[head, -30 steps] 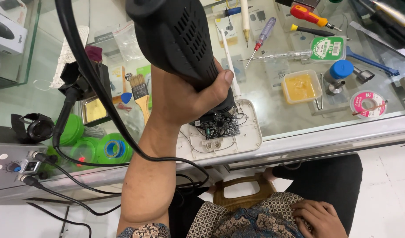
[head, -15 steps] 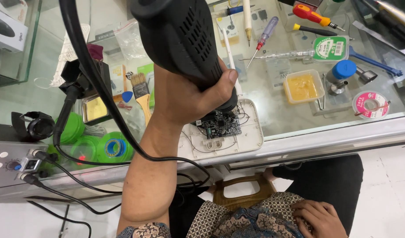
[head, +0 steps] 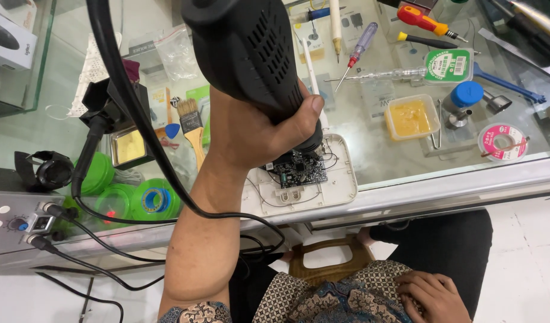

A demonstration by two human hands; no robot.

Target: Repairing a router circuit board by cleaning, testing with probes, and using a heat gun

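Head view: left hand (head: 257, 128), arm raised, grip closed around black hot-air gun (head: 251, 54) over circuit board (head: 296, 170).

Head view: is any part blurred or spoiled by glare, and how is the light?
Head view: even, bright light with soft shadows. The big black ribbed heat tool in the left hand looms close and slightly soft, while the small dark circuit board stays sharp. The glass counter top shows pale reflections but no harsh glare.

The circuit board (head: 296, 170) lies in the open casing (head: 341, 179) on the glass counter (head: 406, 173); at three o'clock the paste tub (head: 411, 116), at nine the brush (head: 192, 128)
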